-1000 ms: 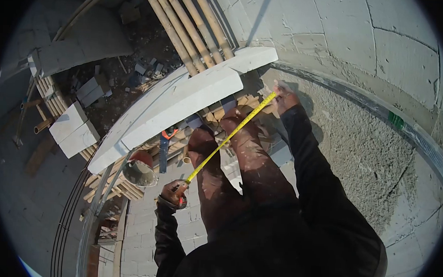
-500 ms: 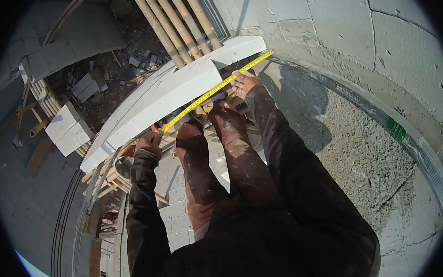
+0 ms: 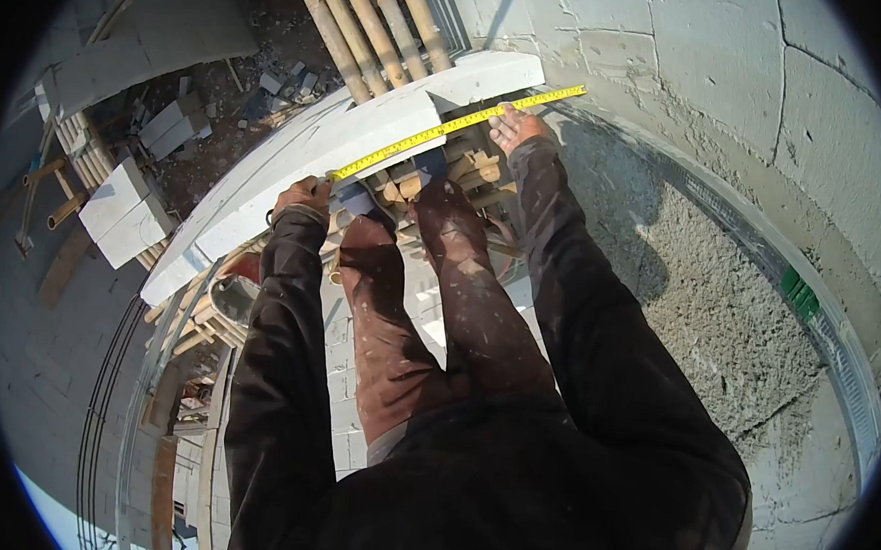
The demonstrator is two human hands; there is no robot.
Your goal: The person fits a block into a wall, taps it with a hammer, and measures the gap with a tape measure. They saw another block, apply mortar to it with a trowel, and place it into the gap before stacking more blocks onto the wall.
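A yellow tape measure [image 3: 392,151] stretches across the top and near edge of a row of white blocks [image 3: 296,173]. At the tape's lower-left end, my left hand [image 3: 303,198] is closed around it, resting against the blocks; any case is hidden in the fingers. Close to the far-right end, my right hand [image 3: 513,129] has its fingers curled at the blade, holding it. Beyond that hand the tape's free end sticks out toward the grey block wall [image 3: 611,55]. A notch shows in the blocks under the blade.
Bamboo poles [image 3: 374,28] lie beyond the blocks, and more bamboo [image 3: 466,167] is below by my feet. A bucket [image 3: 232,299] hangs or stands at lower left. Rough mortar [image 3: 729,290] covers the right-hand surface. Loose white blocks [image 3: 125,214] sit left, above a drop with rubble.
The tape has risen from beside the blocks' near edge to lie over their top, at a flatter angle. Both hands moved up with it, the right also rightward.
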